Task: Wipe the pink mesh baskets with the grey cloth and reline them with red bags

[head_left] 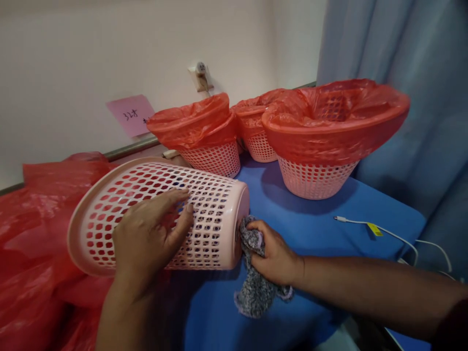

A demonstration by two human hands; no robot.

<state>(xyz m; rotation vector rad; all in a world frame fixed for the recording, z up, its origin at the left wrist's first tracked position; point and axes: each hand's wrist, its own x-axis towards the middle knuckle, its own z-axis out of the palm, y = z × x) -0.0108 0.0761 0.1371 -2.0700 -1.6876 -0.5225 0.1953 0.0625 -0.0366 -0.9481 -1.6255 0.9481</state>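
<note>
Table edges: blue table [314, 229] runs back towards the wall [109, 44]; its right corner ends by the blue curtain [365, 44]

Room: a stretch of blue surface shows right of the tipped basket's base, bounded behind by the big red-lined basket [318, 180] and to the right by a white cable [395, 232]; two more lined baskets, left one [212, 156] and middle one [259, 144], stand upright behind, the left one close to the tipped basket; red plastic bags [36, 243] crowd the left, by the rim

Pink mesh basket [206, 224]: on its side, rim left, base right, between the two hands; whether it rests fully on the table, cannot tell

Left hand [157, 224]: in front of the mesh side, fingers extended, thumb parted, not closed round anything; fingertip pressure cannot be judged

Right hand [274, 253]: clenched on a grey cloth [256, 287], bunched part against the basket's base, loose end hanging below the fist
</note>
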